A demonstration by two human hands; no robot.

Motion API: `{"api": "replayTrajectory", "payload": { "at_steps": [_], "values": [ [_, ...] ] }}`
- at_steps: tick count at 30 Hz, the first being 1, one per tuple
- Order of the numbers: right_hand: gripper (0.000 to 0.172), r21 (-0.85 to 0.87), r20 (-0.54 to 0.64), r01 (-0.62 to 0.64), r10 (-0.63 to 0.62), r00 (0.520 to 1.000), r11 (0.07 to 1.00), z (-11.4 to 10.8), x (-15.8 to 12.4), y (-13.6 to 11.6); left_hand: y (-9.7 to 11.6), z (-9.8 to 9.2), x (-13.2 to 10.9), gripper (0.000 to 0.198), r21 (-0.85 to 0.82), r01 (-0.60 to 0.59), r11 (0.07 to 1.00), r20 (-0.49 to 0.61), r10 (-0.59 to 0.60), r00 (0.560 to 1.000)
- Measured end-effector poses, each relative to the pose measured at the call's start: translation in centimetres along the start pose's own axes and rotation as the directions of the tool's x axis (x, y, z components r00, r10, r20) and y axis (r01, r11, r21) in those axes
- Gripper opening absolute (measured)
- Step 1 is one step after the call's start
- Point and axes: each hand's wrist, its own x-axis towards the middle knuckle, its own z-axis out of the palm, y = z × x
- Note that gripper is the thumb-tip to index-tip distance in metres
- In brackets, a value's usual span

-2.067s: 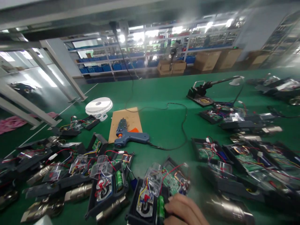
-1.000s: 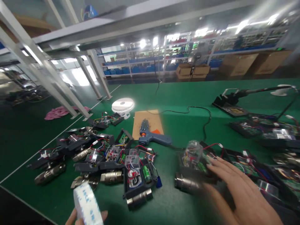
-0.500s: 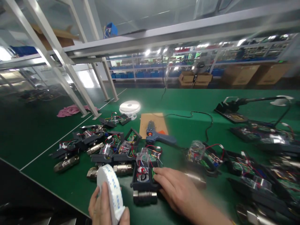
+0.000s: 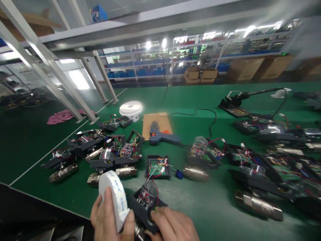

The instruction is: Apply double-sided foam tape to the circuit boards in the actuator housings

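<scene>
Your left hand [image 4: 110, 219] clenches the white tape roll [image 4: 112, 197] upright, just left of the black housing [image 4: 145, 206] your right hand [image 4: 173, 226] fingers grasp, apparently touching, above the worktop [image 4: 200, 204].

White blue-printed tape roll [image 4: 112, 194], black housing [image 4: 145, 209], green table [image 4: 200, 201].

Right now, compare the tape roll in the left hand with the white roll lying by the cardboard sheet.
The tape roll stands on edge, gripped by the left hand; the white roll lies flat on the green table, untouched. The held roll shows blue print on its outer face; the far one looks plain, though glare washes it out. The far one sits beside the cardboard sheet. Both are white and round.
</scene>
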Motion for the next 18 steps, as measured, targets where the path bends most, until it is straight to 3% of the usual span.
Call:
{"api": "replayTrajectory", "payload": {
  "at_steps": [7, 9, 13, 15, 18],
  "values": [
    [0.030, 0.127, 0.052, -0.111, 0.105, 0.993, 0.986, 2.4, 0.7, -1.1, 0.2, 0.1, -0.5, 0.077, 0.056, -0.066, 0.996, 0.015, 0.065, 0.998],
    [0.024, 0.195, 0.090, -0.109, 0.093, 0.992, 0.975, 1.8, 0.5, -0.9, 0.0, 0.3, -0.7, 0.081, 0.073, -0.069, 0.995, 0.013, 0.068, 0.998],
    [0.017, 0.415, 0.284, -0.160, 0.040, 0.958, 0.896, -0.9, 0.4, 1.4, -0.4, 0.5, -0.4, 0.083, 0.064, -0.126, 0.990, 0.000, 0.126, 0.992],
    [0.018, 0.376, 0.333, -0.226, 0.097, 0.938, 0.899, -2.2, 0.9, 3.2, -0.6, 0.6, -0.2, 0.085, 0.065, -0.154, 0.986, -0.002, 0.155, 0.988],
    [0.023, 0.136, 0.307, -0.236, 0.186, 0.934, 0.962, -3.0, 2.1, 6.0, -0.6, 0.7, 0.2, 0.085, 0.073, -0.173, 0.982, -0.003, 0.173, 0.985]
  ]
}}
